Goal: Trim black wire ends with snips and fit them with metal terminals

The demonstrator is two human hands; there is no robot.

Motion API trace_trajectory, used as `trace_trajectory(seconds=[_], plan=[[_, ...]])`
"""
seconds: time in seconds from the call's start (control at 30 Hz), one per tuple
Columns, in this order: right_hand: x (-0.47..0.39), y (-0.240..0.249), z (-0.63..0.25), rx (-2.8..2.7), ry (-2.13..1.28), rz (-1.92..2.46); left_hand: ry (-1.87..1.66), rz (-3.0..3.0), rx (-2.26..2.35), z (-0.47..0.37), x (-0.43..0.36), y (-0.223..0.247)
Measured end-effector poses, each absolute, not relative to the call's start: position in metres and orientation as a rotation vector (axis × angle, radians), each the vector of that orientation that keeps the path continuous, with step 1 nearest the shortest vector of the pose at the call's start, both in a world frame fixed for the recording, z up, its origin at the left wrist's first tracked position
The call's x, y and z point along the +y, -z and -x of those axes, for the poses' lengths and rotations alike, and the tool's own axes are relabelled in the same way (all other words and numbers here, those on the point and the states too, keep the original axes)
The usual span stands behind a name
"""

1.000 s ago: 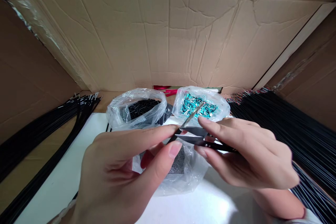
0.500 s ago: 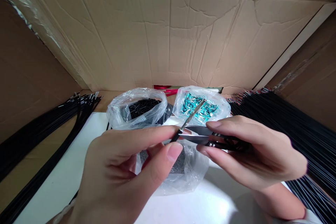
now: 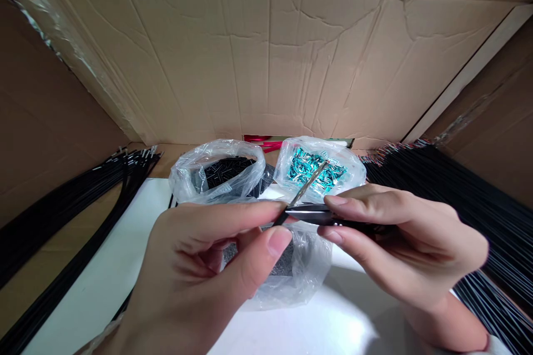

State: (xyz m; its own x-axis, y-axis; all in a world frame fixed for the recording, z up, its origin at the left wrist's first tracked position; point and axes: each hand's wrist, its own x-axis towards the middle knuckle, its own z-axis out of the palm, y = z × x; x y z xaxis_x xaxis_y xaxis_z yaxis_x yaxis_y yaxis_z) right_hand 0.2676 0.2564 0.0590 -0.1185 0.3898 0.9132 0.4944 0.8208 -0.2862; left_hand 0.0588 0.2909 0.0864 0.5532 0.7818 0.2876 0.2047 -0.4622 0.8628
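Between its thumb and index finger, my left hand (image 3: 216, 260) pinches a black cable (image 3: 280, 218). A bare, silvery twisted end (image 3: 308, 183) sticks out of the cable, up and to the right. My right hand (image 3: 400, 238) holds small black snips (image 3: 310, 214), pointing left. Their blades look closed, with the tips against the cable where the black jacket meets the silvery part. Fingers partly cover the snips' handles.
Behind my hands stand a clear bag of black tubes (image 3: 227, 169) and a bag of teal pieces (image 3: 300, 163). Another bag (image 3: 306, 283) lies beneath them. Black cable bundles flank the white surface (image 3: 291, 327); a cardboard wall (image 3: 250, 66) rises behind.
The blades of the snips have come together at the cable. Both hands have shifted only slightly, and the silvery end has moved a little to the right.
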Motion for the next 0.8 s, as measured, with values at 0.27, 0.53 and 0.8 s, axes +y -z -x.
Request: trace_trajectory(seconds=[0.27,0.53,0.8], plan=[[0.255,-0.061,-0.267,-1.777,0.075,0.653,-0.935,-2.033,0.829,-0.060,0.291,-0.089],[0.257,-0.061,-0.273,-1.787,0.157,0.616,-1.103,-2.030,0.836,-0.059,0.290,-0.082],[0.259,-0.059,-0.269,-1.818,0.181,0.632,-1.245,-2.028,0.855,-0.059,0.289,-0.077]])
